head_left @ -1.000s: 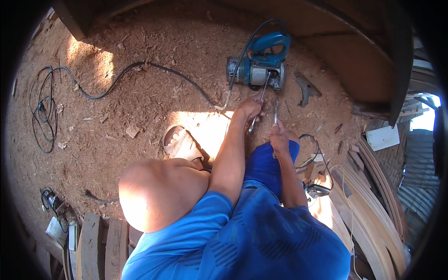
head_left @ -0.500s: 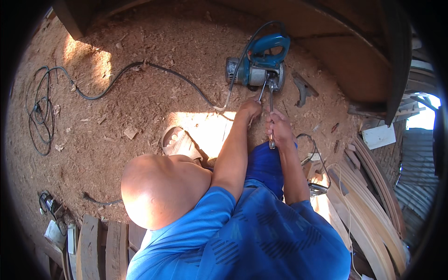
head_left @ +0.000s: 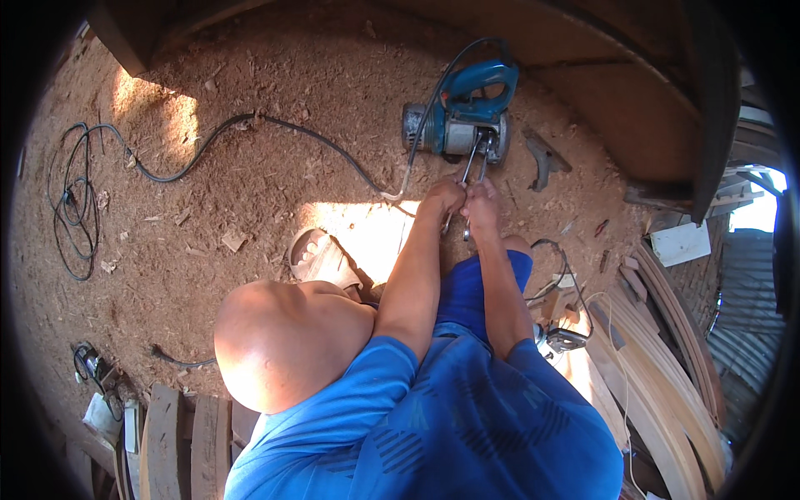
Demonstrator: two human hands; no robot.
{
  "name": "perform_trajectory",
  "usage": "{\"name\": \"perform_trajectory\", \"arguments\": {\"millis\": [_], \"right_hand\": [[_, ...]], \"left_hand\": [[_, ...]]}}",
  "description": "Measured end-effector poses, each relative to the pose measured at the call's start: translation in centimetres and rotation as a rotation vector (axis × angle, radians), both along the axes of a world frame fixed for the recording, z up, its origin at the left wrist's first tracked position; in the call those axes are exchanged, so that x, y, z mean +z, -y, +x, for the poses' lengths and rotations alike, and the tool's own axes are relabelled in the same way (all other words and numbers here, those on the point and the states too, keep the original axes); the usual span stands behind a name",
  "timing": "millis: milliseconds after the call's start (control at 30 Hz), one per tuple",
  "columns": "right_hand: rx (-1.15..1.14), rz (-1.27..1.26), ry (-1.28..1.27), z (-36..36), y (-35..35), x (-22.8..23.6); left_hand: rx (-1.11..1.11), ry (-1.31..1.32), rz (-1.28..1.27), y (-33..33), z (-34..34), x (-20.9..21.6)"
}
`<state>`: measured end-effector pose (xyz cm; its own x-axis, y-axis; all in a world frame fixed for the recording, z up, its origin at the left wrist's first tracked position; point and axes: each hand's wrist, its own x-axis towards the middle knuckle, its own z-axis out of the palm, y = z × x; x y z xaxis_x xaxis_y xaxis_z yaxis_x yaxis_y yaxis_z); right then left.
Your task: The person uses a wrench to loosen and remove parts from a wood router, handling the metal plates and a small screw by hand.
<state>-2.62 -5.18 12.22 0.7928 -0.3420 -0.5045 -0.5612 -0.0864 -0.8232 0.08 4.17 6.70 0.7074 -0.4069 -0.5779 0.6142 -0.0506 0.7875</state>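
Observation:
A blue-and-grey power tool [head_left: 471,125] with a loop handle lies on the sawdust-covered ground ahead of me. My left hand [head_left: 447,197] is closed round the shank of a wrench [head_left: 471,161], whose far end reaches into the opening in the tool's metal body. Close beside it, my right hand [head_left: 483,205] grips a second wrench [head_left: 485,167] that enters the same opening. The two hands are side by side, seemingly touching. Fingers and the tool's housing hide how the wrench heads sit. Shiny wrench ends stick out below both hands.
A black cord [head_left: 310,128] runs left to a loose coil [head_left: 77,200]. Right of the tool lies a grey metal piece [head_left: 544,160]. Curved wooden strips [head_left: 658,383] are stacked at right, boards [head_left: 164,433] at lower left. A large dark wooden panel [head_left: 621,117] overhangs the far right.
My right hand has shifted left and slightly up, bringing its wrench nearer the left one. The left hand and the power tool stay nearly in place.

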Motion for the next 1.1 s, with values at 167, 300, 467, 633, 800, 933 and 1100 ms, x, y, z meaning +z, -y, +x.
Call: {"name": "perform_trajectory", "arguments": {"millis": [167,300,467,633,800,933,1100], "right_hand": [[-0.075,0.323,-0.028,0.4,1.2,0.7],[0.086,0.014,0.028,0.0,3.1,-2.2],[0.194,-0.509,-0.007,-0.8,2.6,-2.5],[0.151,0.101,-0.09,-4.4,2.5,3.2],[0.084,0.828,-0.133,-3.8,1.4,10.7],[0.273,0.379,0.123,-2.0,0.2,14.8],[0.569,-0.562,0.177,-0.1,-3.2,16.2]], "left_hand": [[-0.078,-0.004,0.131,-0.7,0.4,-0.5],[-0.023,0.101,0.127,-0.6,0.0,0.0],[-0.082,0.028,0.124,-0.7,0.1,0.2],[-0.042,0.025,0.023,-1.3,0.0,0.4],[-0.071,-0.104,-0.222,-1.9,0.1,-1.8],[-0.145,-0.182,-0.32,-3.6,1.2,1.0],[-0.134,-0.197,-0.357,-5.2,1.8,2.5]]}}
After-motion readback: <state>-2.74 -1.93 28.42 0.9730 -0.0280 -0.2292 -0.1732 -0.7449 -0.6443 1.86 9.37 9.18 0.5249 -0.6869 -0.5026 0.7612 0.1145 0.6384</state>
